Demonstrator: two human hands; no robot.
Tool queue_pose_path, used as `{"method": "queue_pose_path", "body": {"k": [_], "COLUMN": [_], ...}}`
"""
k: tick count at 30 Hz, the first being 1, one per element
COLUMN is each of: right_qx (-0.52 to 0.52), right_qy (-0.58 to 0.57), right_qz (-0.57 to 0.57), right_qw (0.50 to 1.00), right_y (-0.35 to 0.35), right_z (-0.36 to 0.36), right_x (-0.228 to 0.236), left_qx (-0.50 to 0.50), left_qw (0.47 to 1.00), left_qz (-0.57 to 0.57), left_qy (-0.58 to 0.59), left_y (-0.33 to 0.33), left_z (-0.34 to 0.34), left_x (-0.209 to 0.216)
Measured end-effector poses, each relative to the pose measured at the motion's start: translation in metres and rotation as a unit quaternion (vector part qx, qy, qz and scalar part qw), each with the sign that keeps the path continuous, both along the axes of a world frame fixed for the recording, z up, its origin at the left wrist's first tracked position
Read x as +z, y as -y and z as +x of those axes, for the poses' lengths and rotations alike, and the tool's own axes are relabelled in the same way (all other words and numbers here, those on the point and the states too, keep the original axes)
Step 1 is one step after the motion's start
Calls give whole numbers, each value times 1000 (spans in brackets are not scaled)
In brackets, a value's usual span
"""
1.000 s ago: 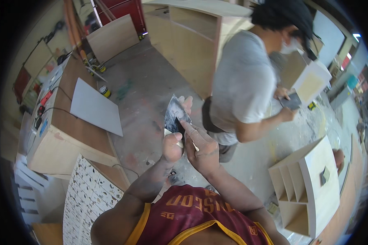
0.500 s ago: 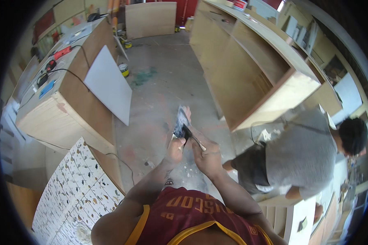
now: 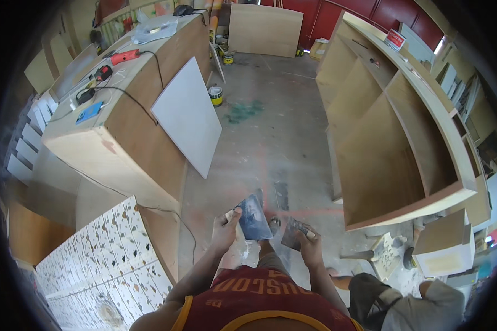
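Observation:
My left hand (image 3: 225,228) is closed round the handle of a wide putty knife (image 3: 254,218). Its dark, bluish flat blade carries pale smears and points to the right, in front of my body. Closed as well, my right hand (image 3: 311,247) grips a second, smaller scraper (image 3: 290,236), whose dark blade tilts up and to the left. A gap separates the two blades. Part of each handle is hidden behind my fingers.
A long wooden cabinet (image 3: 135,118) with power tools stands left, a white panel (image 3: 190,116) against it. A speckled tiled panel (image 3: 96,259) is lower left. On the right are open wooden shelving (image 3: 381,138) and a bent-over person in grey (image 3: 425,306). A cable (image 3: 190,231) crosses the floor.
My hands have drawn apart; the blades were together before. The view has swung right, and the cabinets show farther right in it. The person in grey appears lower in the picture.

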State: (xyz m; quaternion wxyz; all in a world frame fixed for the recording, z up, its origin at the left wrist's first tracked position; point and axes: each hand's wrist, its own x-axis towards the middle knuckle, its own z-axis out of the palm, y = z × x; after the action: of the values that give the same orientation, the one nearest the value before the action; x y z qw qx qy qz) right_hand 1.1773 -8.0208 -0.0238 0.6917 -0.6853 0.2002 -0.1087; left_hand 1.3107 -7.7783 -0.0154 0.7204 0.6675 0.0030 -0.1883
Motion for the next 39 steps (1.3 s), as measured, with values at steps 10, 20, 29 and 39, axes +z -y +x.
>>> {"method": "queue_pose_path", "body": {"k": [10,20,29,39], "right_qx": [25,61,106,-11], "right_qy": [-14,31,11,-37], "right_qz": [69,57,-76,-122], "right_qw": [997,996,991,992], "right_y": [131,234,298,420], "right_z": [224,429,591,772], "right_x": [-32,35,-9,31], "left_qx": [92,-2,-6,-121], "left_qw": [993,998,995,992], "left_qz": [77,58,86,-12], "left_qy": [-1,6,-42,45], "left_y": [61,198,299,425], "left_z": [173,328,491,791], "left_x": [-17,40,-58,-17]}}
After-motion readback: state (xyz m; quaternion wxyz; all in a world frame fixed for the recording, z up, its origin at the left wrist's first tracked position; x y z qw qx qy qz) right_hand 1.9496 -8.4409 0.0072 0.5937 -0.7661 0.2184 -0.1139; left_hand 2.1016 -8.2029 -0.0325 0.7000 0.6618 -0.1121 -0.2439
